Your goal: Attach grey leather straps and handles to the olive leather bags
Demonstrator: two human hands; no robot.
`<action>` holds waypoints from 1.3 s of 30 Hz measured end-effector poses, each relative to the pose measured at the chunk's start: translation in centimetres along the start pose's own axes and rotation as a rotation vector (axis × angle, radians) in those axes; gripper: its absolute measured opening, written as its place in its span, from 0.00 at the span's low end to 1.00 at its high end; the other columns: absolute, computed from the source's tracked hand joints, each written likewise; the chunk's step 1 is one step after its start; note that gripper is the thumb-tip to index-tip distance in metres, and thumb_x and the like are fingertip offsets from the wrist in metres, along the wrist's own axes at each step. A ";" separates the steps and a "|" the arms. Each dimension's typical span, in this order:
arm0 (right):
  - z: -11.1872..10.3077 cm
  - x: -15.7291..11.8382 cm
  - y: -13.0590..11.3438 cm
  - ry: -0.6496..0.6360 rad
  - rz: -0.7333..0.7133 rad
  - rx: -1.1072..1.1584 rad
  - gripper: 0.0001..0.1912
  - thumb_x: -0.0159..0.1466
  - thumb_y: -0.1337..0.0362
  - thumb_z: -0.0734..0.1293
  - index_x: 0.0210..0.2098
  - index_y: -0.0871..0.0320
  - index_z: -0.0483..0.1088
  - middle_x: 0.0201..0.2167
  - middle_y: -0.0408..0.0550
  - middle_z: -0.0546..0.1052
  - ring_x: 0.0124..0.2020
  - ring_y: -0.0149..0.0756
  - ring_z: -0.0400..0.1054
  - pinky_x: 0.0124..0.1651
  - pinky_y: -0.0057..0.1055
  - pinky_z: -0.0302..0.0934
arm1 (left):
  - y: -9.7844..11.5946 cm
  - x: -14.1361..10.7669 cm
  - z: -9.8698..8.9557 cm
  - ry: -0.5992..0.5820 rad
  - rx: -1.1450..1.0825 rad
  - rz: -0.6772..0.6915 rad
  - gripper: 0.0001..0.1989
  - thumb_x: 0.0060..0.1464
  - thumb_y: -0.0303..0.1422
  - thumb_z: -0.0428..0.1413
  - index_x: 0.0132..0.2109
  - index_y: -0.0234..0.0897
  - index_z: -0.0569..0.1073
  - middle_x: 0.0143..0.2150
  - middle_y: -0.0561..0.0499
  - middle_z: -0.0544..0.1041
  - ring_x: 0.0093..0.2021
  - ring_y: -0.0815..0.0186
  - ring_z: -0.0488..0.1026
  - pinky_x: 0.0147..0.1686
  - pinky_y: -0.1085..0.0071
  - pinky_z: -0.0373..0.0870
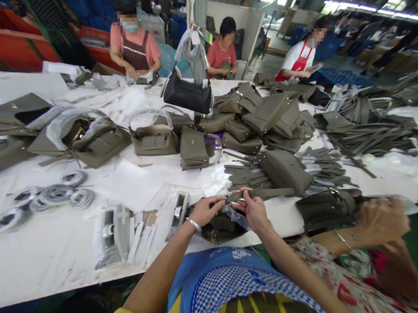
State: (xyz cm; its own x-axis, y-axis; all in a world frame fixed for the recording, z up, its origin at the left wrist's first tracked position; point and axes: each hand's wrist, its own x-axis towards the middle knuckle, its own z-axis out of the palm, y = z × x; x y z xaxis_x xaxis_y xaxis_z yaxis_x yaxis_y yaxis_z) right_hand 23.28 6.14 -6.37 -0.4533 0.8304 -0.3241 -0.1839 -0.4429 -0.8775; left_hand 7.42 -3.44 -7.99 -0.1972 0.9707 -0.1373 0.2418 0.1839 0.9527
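At the near edge of the white table, just beyond the wearer's blue apron, an olive bag sits partly hidden under the person's two hands. The left hand, with a silver bangle at its wrist, has its fingers closed on one end of an olive strap. The right hand pinches the same strap between thumb and fingers, near the left hand. The strap is above the bag, its long free part reaching out to the right.

To the right, a co-worker's blurred hand is near another dark olive bag; whether its fingers grip anything, I cannot tell. To the left are two metal tape dispensers, the farther one near the left hand, and past them several wrapped coils.

Beyond the strap, loose olive strips lie spread, a bag resting against them. Farther back rises a heap of olive bags, with a black bag behind, under a bundle of grey loops. Across the table, three people work.
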 end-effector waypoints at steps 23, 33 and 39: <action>1.5 -1.6 -0.9 -0.076 -0.217 -0.353 0.15 0.58 0.51 0.66 0.38 0.55 0.71 0.38 0.48 0.77 0.34 0.38 0.73 0.31 0.32 0.72 | -0.2 0.1 0.3 0.151 0.100 -0.053 0.17 0.51 0.44 0.54 0.41 0.40 0.79 0.36 0.50 0.81 0.35 0.62 0.75 0.37 0.70 0.69; 0.9 -0.2 -1.2 -0.128 -0.144 -0.385 0.11 0.58 0.56 0.66 0.35 0.57 0.73 0.33 0.45 0.77 0.23 0.27 0.64 0.24 0.23 0.61 | -0.3 -0.3 0.1 0.096 0.069 0.032 0.16 0.51 0.41 0.56 0.45 0.41 0.76 0.42 0.50 0.79 0.42 0.62 0.75 0.45 0.68 0.69; -1.5 1.2 -3.9 -0.078 0.022 0.168 0.09 0.56 0.61 0.69 0.37 0.54 0.71 0.37 0.42 0.75 0.20 0.22 0.59 0.21 0.21 0.58 | -0.4 -1.1 -1.9 -0.024 0.040 0.159 0.22 0.49 0.39 0.60 0.52 0.43 0.72 0.51 0.49 0.75 0.50 0.60 0.71 0.52 0.65 0.65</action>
State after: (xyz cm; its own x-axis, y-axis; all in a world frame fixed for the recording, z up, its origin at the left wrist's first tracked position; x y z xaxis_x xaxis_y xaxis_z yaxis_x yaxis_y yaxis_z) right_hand 24.75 9.31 -3.87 -0.5238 0.7939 -0.3086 -0.3132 -0.5165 -0.7970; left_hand 5.71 -4.85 -7.66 -0.1310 0.9914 0.0080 0.3059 0.0328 0.9515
